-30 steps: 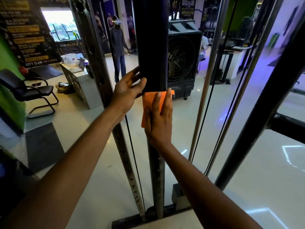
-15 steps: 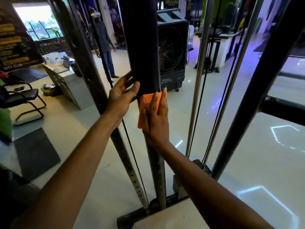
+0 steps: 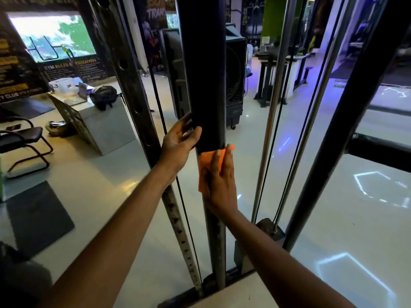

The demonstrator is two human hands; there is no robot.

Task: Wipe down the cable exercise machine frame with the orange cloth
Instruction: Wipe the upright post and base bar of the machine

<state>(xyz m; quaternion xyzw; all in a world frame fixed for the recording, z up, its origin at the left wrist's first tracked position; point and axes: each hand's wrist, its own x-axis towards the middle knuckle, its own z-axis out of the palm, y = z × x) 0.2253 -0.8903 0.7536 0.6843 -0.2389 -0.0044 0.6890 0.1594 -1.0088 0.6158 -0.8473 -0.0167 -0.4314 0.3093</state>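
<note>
- At the machine's central upright, the right hand presses the orange cloth flat against the post, fingers straight, just below a wide black sleeve.
- Left hand, fingers spread and relaxed, steadies the sleeve's left edge.
- Done well, the stroke likely calls for firm, even palm pressure along the post, with the cloth kept clear of the near cable.
- Far left, a white tub sits on a desk; its contents cannot be made out.

My left hand fits the gap between the perforated upright and the black post, though a cable crosses it. Right of the post, 2 chrome rods stand near.
</note>
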